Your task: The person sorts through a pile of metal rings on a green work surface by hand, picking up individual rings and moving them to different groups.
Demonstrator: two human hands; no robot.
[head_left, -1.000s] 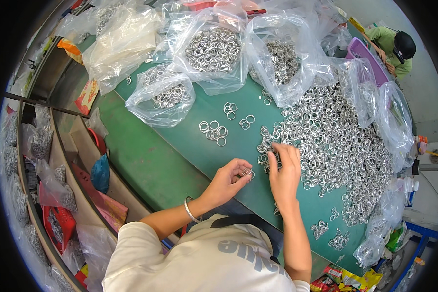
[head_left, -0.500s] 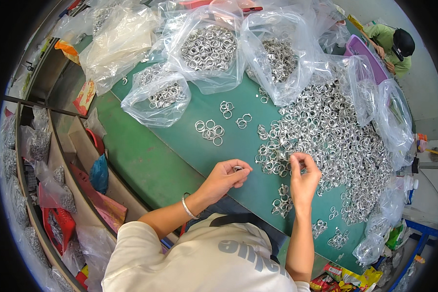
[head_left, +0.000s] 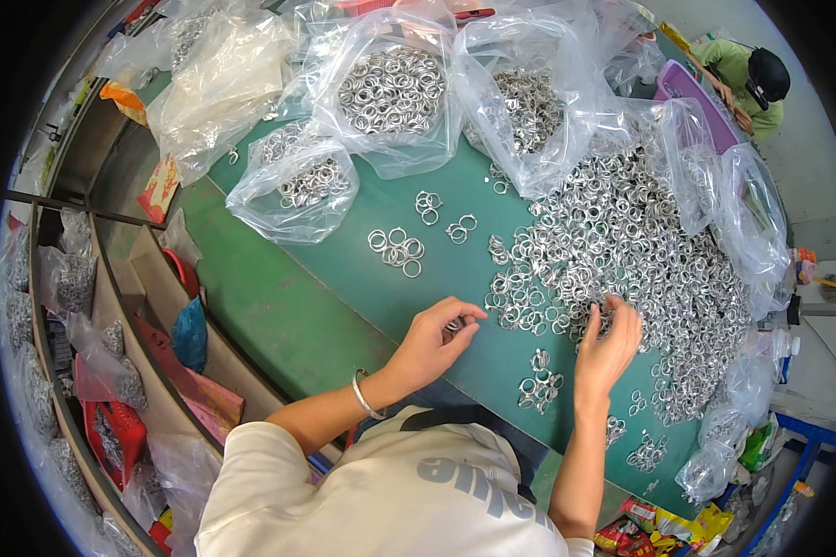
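Note:
My left hand (head_left: 434, 342) is curled closed around a few silver metal rings (head_left: 454, 326), only partly visible between thumb and fingers. It hovers over the green table, left of a big heap of silver rings (head_left: 641, 251). Over the heap's near edge reaches my right hand (head_left: 609, 351). Its thumb and fingertips are a little apart, touching or just above the loose rings. Small groups of rings lie apart from the heap: one group (head_left: 397, 251) beyond my left hand, another (head_left: 540, 382) between my forearms.
Clear plastic bags of rings (head_left: 392, 91) line the table's far side. A purple basket (head_left: 701, 104) stands at the far right, near a person in green (head_left: 748, 84). Left are wooden compartments with a red basket (head_left: 113, 436) and a blue bag (head_left: 190, 336). The green table (head_left: 279, 306) extends left.
My right hand has moved right, from the heap's left edge further over the rings, and its pinch has loosened. My left hand has shifted slightly, still closed on rings.

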